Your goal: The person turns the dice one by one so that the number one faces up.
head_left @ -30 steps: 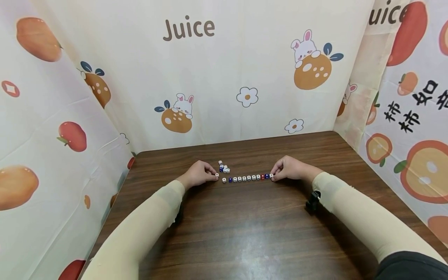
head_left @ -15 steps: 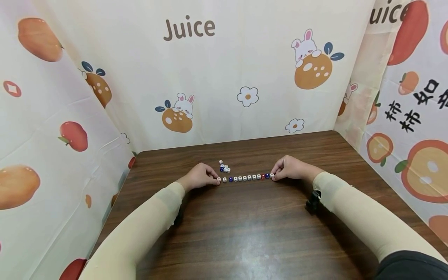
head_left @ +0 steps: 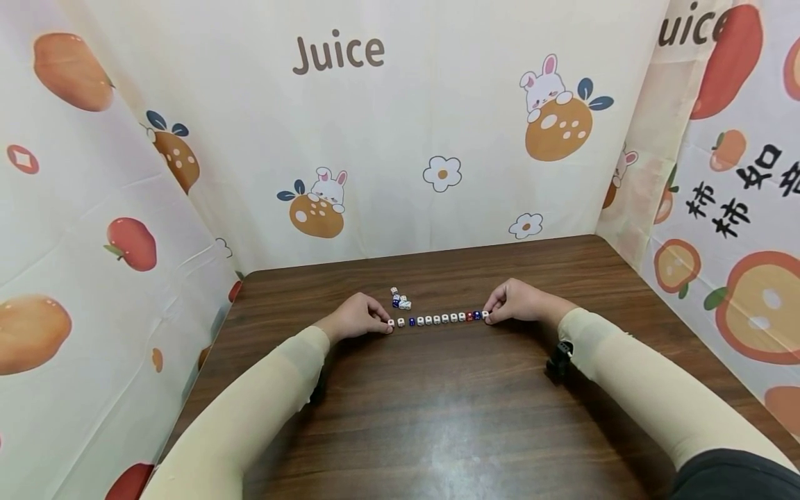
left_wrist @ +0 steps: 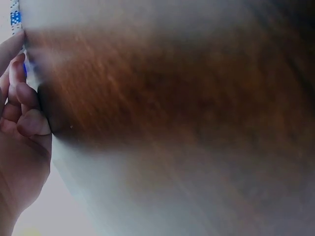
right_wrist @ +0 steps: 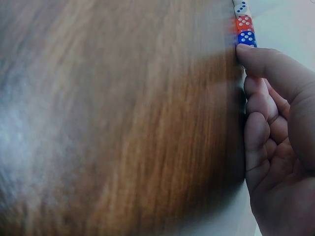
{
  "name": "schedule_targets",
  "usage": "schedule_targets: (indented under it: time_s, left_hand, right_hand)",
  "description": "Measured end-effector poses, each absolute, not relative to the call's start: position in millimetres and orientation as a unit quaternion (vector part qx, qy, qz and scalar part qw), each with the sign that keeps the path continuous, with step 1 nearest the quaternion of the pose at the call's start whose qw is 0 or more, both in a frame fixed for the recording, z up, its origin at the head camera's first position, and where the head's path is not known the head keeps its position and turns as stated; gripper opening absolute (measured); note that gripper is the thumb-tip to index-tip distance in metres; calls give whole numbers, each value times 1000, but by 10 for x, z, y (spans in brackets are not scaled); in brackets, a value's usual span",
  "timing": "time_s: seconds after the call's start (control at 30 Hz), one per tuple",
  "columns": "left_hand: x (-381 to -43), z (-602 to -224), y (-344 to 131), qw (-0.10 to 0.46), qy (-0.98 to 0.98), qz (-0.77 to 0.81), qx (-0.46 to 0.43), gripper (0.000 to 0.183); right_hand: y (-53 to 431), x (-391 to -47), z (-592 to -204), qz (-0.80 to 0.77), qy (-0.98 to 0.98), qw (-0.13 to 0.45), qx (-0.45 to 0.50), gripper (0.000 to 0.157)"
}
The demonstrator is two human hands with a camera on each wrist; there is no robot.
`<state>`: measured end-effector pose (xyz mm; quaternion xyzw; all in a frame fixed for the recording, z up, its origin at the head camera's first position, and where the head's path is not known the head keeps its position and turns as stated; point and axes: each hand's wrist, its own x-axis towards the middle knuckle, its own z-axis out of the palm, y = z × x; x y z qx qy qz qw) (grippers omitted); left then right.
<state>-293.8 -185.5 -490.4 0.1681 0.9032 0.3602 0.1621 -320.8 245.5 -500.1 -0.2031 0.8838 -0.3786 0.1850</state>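
A row of small dice runs across the table between my hands. At its left end my left hand [head_left: 357, 316] pinches a white die [head_left: 391, 323] between thumb and fingers, close beside another white die [head_left: 401, 322]. A blue die [head_left: 412, 321] follows after a small gap, then several white dice [head_left: 437, 320], a red die [head_left: 469, 317] and a second blue die [head_left: 477, 315]. My right hand [head_left: 520, 300] pinches the white die [head_left: 485, 315] at the right end. The right wrist view shows the red die [right_wrist: 243, 23] and blue die [right_wrist: 246, 38] just beyond my thumb.
Behind the row's left part lies a loose cluster of dice, with a blue die [head_left: 396, 301] and several white ones, one white die [head_left: 394, 291] farthest back. The brown wooden table [head_left: 425, 417] meets a fruit-printed curtain [head_left: 400, 139] at the back and sides.
My left hand has brought its white die slightly right and toward me, from behind the row's left end into line with it. My right hand has stayed in place.
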Motion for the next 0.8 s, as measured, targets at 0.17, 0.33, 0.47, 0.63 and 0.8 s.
schedule_targets:
  time_s: [0.17, 0.33, 0.47, 0.63, 0.8]
  left_hand:
    - [-2933, -4902, -1867, 161, 903, 360, 170, 13]
    - [-2932, -4904, -1871, 165, 900, 365, 169, 14]
    - [-2933, -4916, -1871, 167, 899, 367, 168, 13]
    - [-2941, -4928, -1873, 164, 900, 367, 168, 13]
    - [-2953, -4934, -1873, 164, 900, 368, 165, 13]
  right_hand:
    - [2442, -3203, -4982, -379, 884, 185, -204, 13]
    - [2444, -3201, -4990, -376, 884, 186, -205, 14]
    - [2445, -3195, -5003, -378, 884, 184, -204, 14]
    - [2441, -3192, -5004, -383, 882, 183, -204, 15]
    - [2445, -3201, -5007, -384, 882, 183, -204, 15]
